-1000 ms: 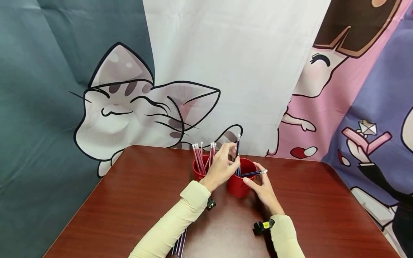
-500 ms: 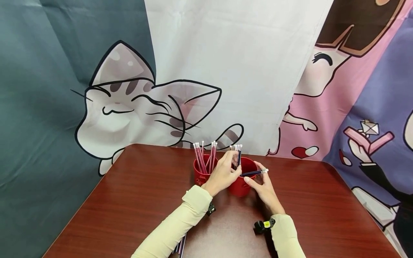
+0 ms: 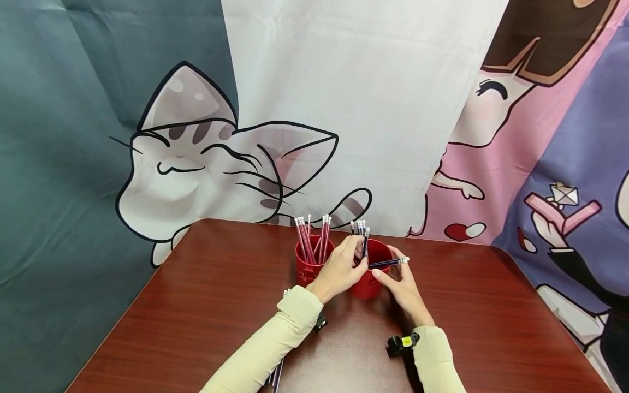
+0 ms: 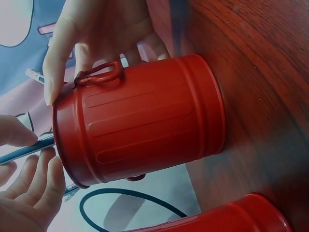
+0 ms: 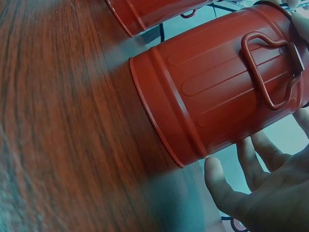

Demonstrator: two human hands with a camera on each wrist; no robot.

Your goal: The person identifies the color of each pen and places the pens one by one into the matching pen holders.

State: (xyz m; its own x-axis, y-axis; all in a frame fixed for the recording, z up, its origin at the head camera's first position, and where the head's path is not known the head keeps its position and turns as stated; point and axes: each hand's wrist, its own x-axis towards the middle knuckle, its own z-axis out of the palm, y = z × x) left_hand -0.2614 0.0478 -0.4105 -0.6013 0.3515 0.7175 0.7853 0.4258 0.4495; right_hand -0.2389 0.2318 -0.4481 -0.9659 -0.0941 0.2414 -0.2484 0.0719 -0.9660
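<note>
My left hand [image 3: 339, 270] pinches a dark blue pencil [image 4: 29, 150] at the mouth of the right red pail [image 3: 367, 286]. That pencil stands nearly upright, white eraser end up, its lower end inside the pail. Several other dark pencils [image 3: 360, 225] rise behind the left fingers. One more dark pencil [image 3: 388, 263] leans out over the pail's right rim. My right hand [image 3: 405, 292] holds the same pail from the right, thumb at the near rim and fingers around the far side. A wire handle [image 5: 260, 72] shows on the pail in the right wrist view.
Just left stands a second red pail [image 3: 306, 271] with several pink pencils [image 3: 306, 240]. More pencils [image 3: 276, 376] lie on the brown table [image 3: 196, 305], partly hidden under the left sleeve. A printed cloth [image 3: 373, 109] hangs behind the table's far edge.
The left hand has come down a little, and the pencil in its fingers has sunk lower into the right pail. The right hand keeps its hold on the rim.
</note>
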